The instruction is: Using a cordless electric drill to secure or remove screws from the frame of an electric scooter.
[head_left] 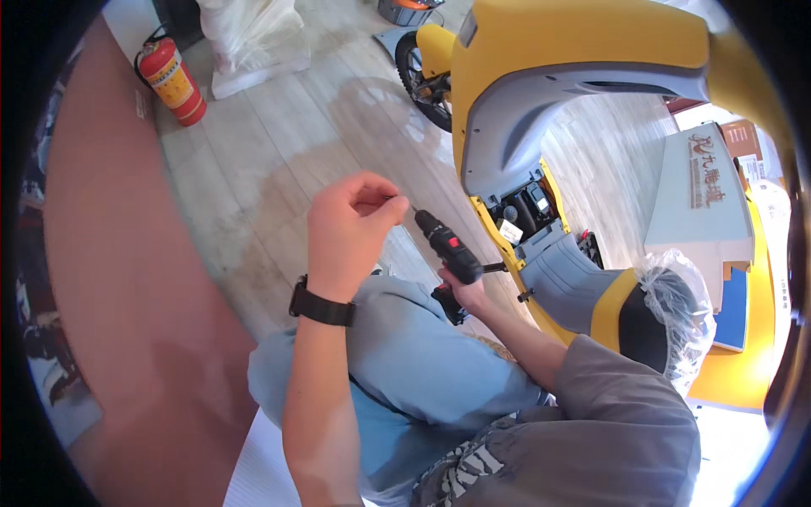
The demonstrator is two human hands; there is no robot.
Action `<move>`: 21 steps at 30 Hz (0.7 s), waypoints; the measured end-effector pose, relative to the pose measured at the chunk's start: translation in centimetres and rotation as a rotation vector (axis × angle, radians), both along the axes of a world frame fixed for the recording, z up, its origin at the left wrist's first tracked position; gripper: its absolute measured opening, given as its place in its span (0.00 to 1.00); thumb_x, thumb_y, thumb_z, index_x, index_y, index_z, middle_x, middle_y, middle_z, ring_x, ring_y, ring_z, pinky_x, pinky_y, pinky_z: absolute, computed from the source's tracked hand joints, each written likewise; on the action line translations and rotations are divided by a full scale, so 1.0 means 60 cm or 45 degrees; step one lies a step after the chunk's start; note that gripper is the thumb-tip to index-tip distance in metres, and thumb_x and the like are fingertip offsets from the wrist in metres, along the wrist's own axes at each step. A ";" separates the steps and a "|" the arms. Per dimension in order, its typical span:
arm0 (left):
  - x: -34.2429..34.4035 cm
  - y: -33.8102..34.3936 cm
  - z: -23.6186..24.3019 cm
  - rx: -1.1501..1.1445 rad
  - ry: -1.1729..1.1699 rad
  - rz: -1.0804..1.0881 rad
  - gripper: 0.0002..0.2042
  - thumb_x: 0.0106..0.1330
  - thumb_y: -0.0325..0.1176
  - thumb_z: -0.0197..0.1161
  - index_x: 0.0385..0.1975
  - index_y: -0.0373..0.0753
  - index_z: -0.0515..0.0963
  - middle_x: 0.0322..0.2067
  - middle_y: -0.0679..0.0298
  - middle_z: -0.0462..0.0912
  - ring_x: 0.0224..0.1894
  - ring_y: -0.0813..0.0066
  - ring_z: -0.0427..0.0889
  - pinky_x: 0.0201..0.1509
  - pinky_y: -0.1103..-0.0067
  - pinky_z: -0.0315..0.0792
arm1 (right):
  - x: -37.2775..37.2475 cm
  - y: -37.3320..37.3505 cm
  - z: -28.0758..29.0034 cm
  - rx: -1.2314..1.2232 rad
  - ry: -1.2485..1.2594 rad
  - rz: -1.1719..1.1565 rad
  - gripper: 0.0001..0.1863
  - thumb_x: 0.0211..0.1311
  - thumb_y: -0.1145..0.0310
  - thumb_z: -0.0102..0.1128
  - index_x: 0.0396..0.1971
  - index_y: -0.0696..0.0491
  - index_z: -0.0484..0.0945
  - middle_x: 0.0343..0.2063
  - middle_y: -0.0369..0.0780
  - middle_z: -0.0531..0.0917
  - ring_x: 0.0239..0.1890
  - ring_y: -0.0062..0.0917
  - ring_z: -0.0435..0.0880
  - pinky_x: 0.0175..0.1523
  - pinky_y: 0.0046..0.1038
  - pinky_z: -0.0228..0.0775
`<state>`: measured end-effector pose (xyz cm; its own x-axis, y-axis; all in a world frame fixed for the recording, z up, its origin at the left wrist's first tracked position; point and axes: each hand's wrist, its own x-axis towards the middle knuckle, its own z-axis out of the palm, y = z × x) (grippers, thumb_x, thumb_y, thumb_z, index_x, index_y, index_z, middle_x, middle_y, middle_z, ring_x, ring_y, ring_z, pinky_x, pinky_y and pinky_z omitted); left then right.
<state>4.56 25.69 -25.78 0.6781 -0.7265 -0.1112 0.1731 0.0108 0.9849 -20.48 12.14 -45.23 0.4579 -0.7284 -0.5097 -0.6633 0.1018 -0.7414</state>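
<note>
My left hand [359, 215], wearing a dark watch, is closed in a pinch just left of the drill's tip, on something thin and too small to make out. My right hand [465, 289] grips a black cordless drill [450, 249], its chuck pointing up-left toward my left fingers. Behind the drill stands a yellow and grey scooter [583, 46] with an open compartment [528, 207] in its floor, showing dark parts inside. Its seat end has a clear plastic cover [688, 317]. My bent legs in light blue trousers lie below both hands.
A red fire extinguisher [173, 80] stands at the upper left beside a brownish board [127, 279]. White plastic-wrapped goods [249, 42] stand behind it. Light plank flooring [253, 169] spans the middle. Cardboard boxes and panels [697, 194] are stacked at the right, beyond the scooter.
</note>
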 end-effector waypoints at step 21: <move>-0.157 -0.198 0.152 -0.307 1.168 -0.420 0.09 0.67 0.31 0.55 0.45 0.40 0.74 0.41 0.66 0.79 0.45 0.72 0.77 0.51 0.73 0.73 | -0.147 -0.035 0.362 -0.382 -0.859 0.079 0.21 0.49 0.73 0.65 0.46 0.56 0.75 0.29 0.37 0.83 0.33 0.16 0.79 0.42 0.23 0.72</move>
